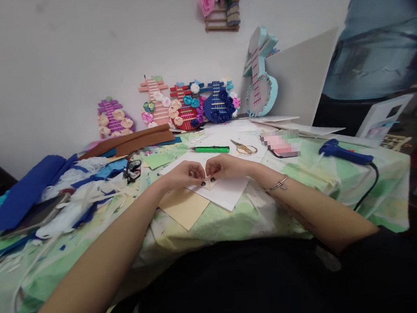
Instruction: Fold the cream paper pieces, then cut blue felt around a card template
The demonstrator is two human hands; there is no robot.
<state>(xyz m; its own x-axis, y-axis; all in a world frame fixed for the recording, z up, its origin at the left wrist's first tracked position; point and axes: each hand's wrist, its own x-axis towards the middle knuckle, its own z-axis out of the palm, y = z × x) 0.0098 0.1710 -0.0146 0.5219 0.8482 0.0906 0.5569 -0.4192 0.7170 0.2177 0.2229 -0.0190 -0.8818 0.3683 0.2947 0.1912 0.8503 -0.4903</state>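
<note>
My left hand [183,174] and my right hand [230,167] meet over the table with thumbs and fingertips pinched together. Between them is a small cream piece of paper [209,185], its shape mostly hidden by the fingers. Beneath the hands lies a white sheet of paper [230,199], and a pale yellow sheet [185,210] pokes out below my left hand. Just beyond the fingers rests a green utility knife [212,149]. Gold-handled scissors [245,148] lie to its right.
A blue glue gun [346,154] with a black cord lies at the right, past a pixelated pink item [281,143]. Blue sheets [30,188], white strips and scraps crowd the left. Decorated instrument-shaped crafts [185,107] stand against the wall. A green patterned cloth [273,219] covers the table.
</note>
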